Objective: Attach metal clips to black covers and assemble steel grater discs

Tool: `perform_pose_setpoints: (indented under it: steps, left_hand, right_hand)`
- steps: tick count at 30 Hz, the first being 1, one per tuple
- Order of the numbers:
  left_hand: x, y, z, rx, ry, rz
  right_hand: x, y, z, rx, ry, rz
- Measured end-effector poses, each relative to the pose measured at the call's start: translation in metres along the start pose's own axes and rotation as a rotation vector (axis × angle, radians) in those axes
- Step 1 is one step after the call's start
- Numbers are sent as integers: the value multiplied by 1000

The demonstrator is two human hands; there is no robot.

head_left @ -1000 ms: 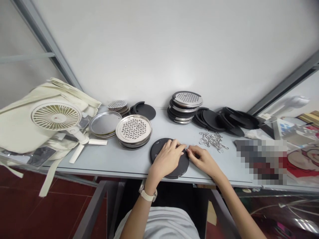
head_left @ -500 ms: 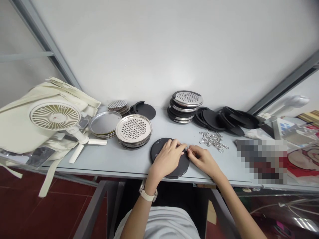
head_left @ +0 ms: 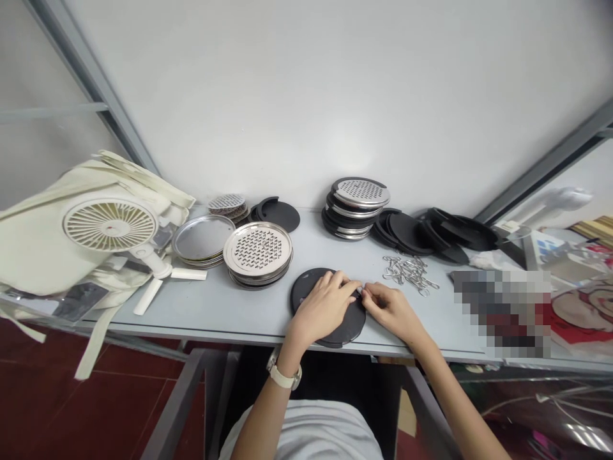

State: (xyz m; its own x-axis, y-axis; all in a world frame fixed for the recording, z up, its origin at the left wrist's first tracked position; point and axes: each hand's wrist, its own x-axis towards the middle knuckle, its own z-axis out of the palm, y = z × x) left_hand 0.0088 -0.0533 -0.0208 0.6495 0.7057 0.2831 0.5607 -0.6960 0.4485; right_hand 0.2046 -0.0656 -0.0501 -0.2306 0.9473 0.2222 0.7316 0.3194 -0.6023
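Observation:
A black round disc (head_left: 347,327) lies flat near the front edge of the table. My left hand (head_left: 324,303) rests across it, fingers together and bent over its top, holding it down. At the disc's right edge my right hand (head_left: 389,309) pinches with thumb and forefinger, close to the left fingertips. A tiny light spot shows between the two hands, too small to name. Just beyond my right hand is a loose pile of bent metal wire clips (head_left: 410,273).
To the left stand a stack of round metal grater plates (head_left: 258,250), plain metal discs (head_left: 203,239), and a white fan (head_left: 111,225) beside a cream bag (head_left: 38,223). Along the back are stacked graters with black rims (head_left: 357,207) and black plastic discs (head_left: 410,231).
Both hands stay at the disc in nearly the same pose. The whole view has shifted very slightly.

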Motion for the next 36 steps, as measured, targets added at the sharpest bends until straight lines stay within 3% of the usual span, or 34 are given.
perform_pose_setpoints:
  steps: [29, 36]
  left_hand:
    - [-1, -2, 2, -78, 28, -21]
    - [-1, -2, 1, -103, 29, -20]
  right_hand:
    - [0, -6, -1, -50, 50, -36]
    - [0, -5, -2, -41, 8, -44]
